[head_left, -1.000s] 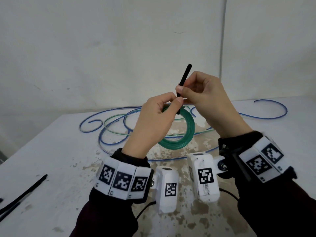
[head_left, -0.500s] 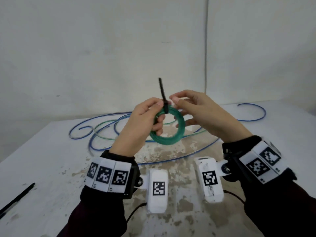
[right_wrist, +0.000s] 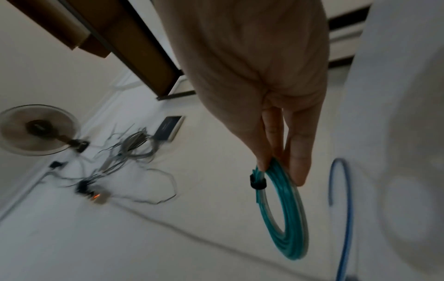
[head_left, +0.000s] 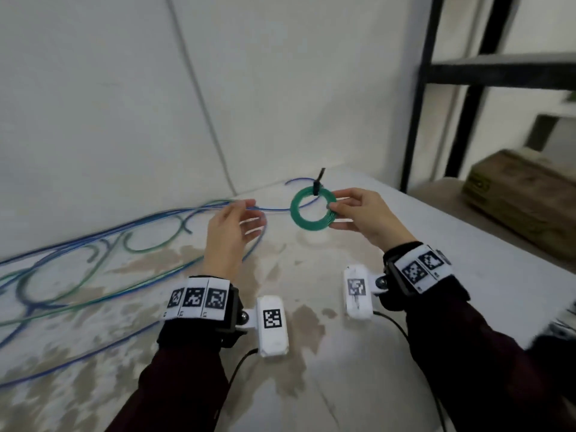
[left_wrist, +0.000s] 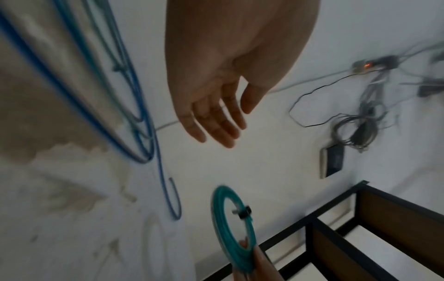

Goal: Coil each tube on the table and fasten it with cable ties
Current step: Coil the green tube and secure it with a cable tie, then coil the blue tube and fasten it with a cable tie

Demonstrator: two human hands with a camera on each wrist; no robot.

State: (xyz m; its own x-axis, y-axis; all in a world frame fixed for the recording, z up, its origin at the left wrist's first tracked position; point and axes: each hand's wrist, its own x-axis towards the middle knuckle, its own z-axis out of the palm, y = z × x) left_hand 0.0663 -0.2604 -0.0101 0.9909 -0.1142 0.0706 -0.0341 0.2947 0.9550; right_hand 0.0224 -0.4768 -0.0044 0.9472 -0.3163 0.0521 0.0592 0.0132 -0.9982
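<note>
A green tube coil (head_left: 312, 208) (left_wrist: 231, 227) (right_wrist: 286, 214) hangs above the white table (head_left: 467, 244). A black cable tie (head_left: 317, 185) (left_wrist: 244, 212) (right_wrist: 257, 182) binds it, its tail sticking up. My right hand (head_left: 358, 210) (right_wrist: 283, 167) pinches the coil's right side between thumb and fingers. To the left of the coil, my left hand (head_left: 237, 219) (left_wrist: 216, 117) is open with straight fingers, apart from it and holding nothing. Loose blue tubes (head_left: 93, 241) (left_wrist: 134, 106) (right_wrist: 346, 199) and green tubes (head_left: 50, 304) sprawl over the table's left and back.
A black metal shelf frame (head_left: 436, 88) stands at the right behind the table, and a brown box (head_left: 523, 194) sits beside it. A white wall (head_left: 124, 88) runs close behind the table. Cables and a power strip (left_wrist: 367, 64) lie on the floor.
My left hand has let go of the coil and drawn off to the left. The right hand now holds the tied coil alone, farther right, and my view has swung right.
</note>
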